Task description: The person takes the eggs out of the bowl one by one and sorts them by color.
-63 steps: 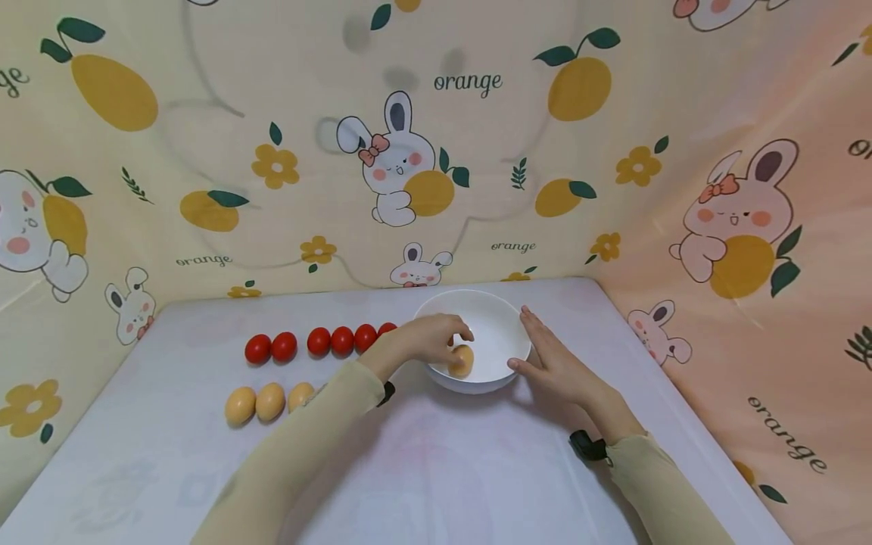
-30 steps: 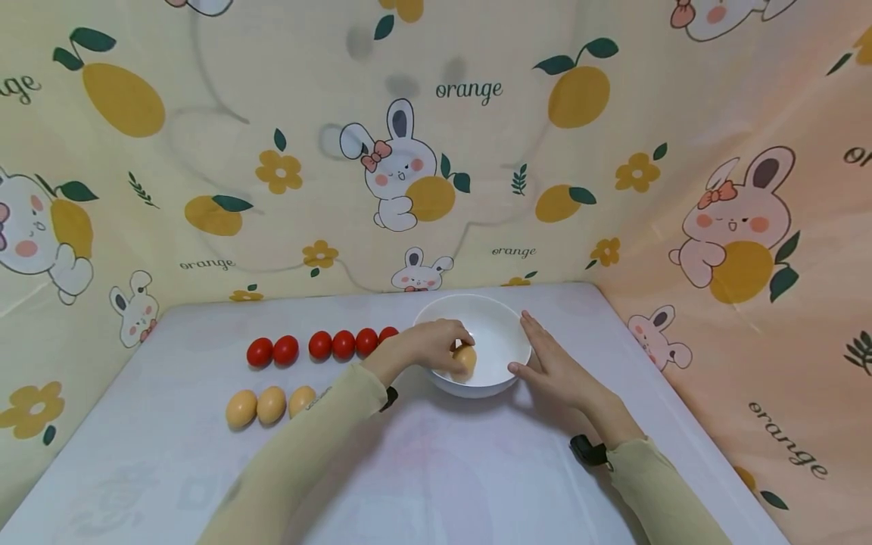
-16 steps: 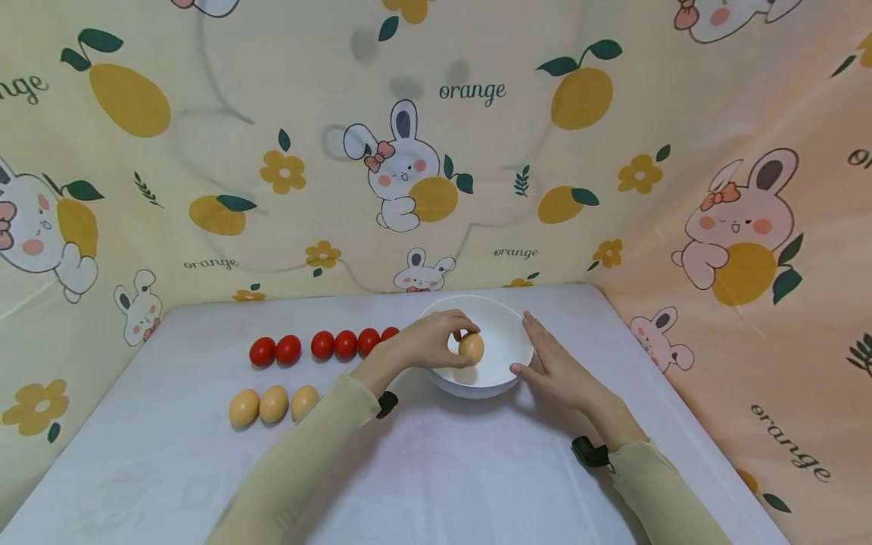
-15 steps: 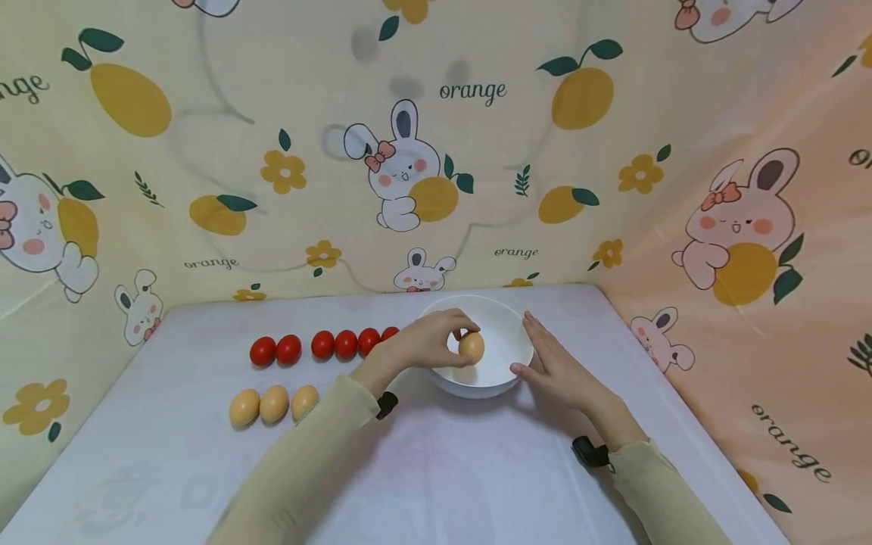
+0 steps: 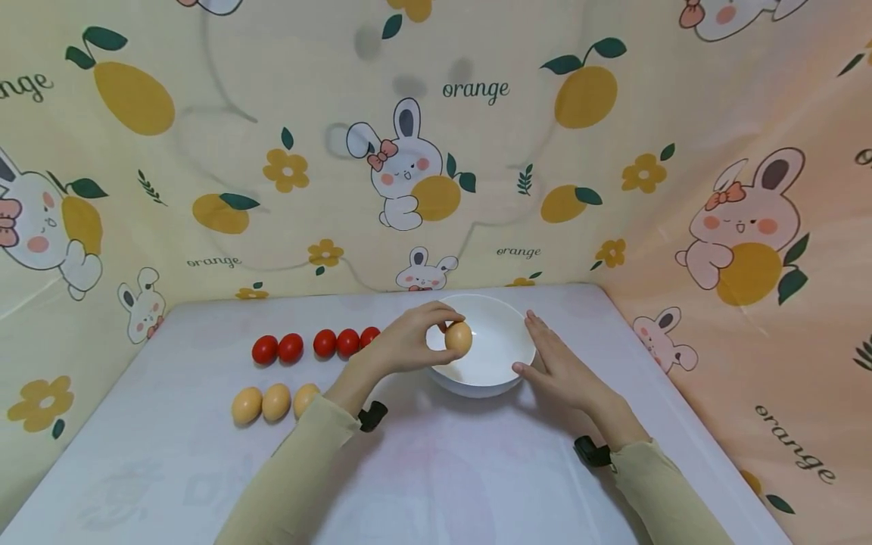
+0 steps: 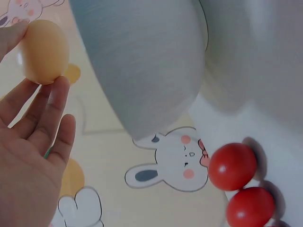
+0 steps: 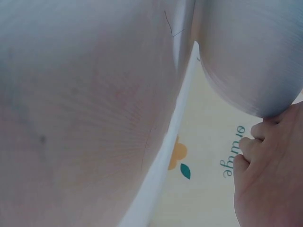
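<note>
Between thumb and fingertips, my left hand [image 5: 412,338] pinches a light brown egg [image 5: 459,340] over the near left part of a white bowl [image 5: 493,344]. In the left wrist view the egg [image 6: 45,52] shows beside the bowl's outer wall [image 6: 147,61], level with its rim. My right hand [image 5: 568,369] rests against the bowl's right side, fingers straight along the rim; the right wrist view shows its fingers at the bowl's outer wall [image 7: 253,56]. What shows of the bowl's inside is bare white.
Left of the bowl, several red tomato-like balls [image 5: 325,344] stand in a row, the last partly behind my left hand. Nearer me lie three more brown eggs [image 5: 275,403], one partly covered by my left sleeve. A printed cloth [image 5: 286,227] hangs behind the white table [image 5: 436,469].
My left hand took hold of the egg low in the bowl, lifted it, and has now moved it up and slightly left. The right hand stays at the rim.
</note>
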